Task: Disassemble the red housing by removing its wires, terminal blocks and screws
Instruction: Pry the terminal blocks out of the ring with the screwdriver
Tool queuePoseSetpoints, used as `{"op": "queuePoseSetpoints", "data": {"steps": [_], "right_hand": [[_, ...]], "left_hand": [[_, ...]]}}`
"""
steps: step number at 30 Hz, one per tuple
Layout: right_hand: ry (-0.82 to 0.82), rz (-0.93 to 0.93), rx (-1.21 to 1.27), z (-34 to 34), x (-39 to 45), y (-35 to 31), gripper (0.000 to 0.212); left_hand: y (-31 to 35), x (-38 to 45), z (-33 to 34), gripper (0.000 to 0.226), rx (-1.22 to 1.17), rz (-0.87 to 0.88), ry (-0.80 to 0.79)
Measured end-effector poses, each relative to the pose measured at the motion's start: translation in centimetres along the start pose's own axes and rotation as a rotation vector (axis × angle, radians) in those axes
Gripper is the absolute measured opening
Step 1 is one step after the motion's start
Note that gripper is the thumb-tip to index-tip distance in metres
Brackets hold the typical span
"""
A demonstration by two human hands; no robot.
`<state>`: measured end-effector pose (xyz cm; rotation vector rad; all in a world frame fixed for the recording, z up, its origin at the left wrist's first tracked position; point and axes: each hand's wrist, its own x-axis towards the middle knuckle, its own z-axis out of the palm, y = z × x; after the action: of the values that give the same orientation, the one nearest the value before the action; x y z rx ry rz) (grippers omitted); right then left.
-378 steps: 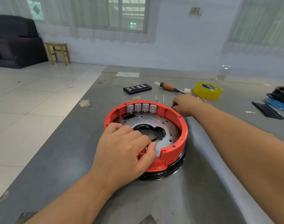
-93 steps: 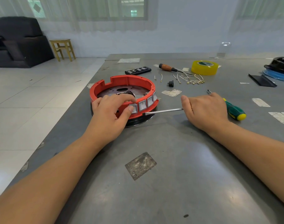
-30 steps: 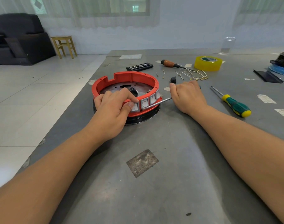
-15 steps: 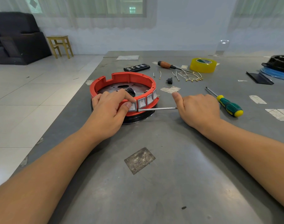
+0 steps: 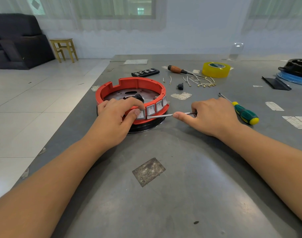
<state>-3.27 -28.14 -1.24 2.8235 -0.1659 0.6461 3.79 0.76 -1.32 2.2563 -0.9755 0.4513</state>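
On the grey table (image 5: pixel 164 212), the left hand (image 5: pixel 116 121) grips the near rim of the red housing (image 5: pixel 131 93), thumb on a switch (image 5: pixel 140 115). The right hand (image 5: pixel 213 115) has its fingers clamped on a thin metal tool (image 5: pixel 161 115), tip at the switches. Farther back lie a green screwdriver (image 5: pixel 244 114), loose wires (image 5: pixel 201 82) and yellow tape (image 5: pixel 215 69).

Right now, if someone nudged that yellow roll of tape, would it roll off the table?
Probably not. The tape lies flat on its side, hole facing up, so a nudge would likely slide it across the table rather than roll it. It looks hollow, so probably light for its size. Stood on edge, it would likely roll.
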Motion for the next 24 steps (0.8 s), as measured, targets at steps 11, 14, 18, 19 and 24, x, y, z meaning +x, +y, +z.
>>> {"op": "queuePoseSetpoints", "data": {"steps": [11, 14, 18, 19, 24], "right_hand": [[-0.123, -0.067, 0.049, -0.6, 1.5, 0.8, 0.107], [-0.192, -0.089, 0.068, -1.0, 2.0, 0.8, 0.113], [-0.233, -0.103, 0.091, -1.0, 2.8, 0.1, 0.117], [-0.236, -0.104, 0.096, -0.9, 2.9, 0.0, 0.117], [-0.107, -0.092, 0.027, -0.5, 2.6, -0.5, 0.112]], "left_hand": [[0.1, 0.0, 0.1, 0.023, -0.033, -0.046, -0.023], [0.2, -0.1, 0.0, 0.023, -0.034, -0.057, -0.023], [0.3, -0.1, -0.1, 0.022, -0.046, -0.05, -0.011], [0.4, 0.0, -0.1, 0.022, -0.042, -0.05, -0.011], [0.4, -0.1, 0.0, 0.022, -0.035, -0.039, 0.003]]}}
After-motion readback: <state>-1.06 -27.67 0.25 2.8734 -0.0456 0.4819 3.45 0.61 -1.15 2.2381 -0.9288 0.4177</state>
